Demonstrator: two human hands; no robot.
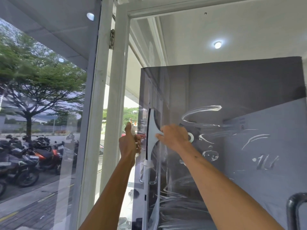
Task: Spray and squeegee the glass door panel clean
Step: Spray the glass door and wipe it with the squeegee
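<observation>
Our right hand [174, 136] grips the squeegee [152, 141], blade upright. Our left hand [130, 144] beside it clasps the glass [232, 90] edge, likely to steady it.

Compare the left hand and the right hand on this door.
The right hand grips the white squeegee, blade upright on the glass door panel. The left hand holds no tool and appears to clasp the panel's edge. The left hand's thumb points up; the right hand shows its back. Both are raised to similar height.
</observation>
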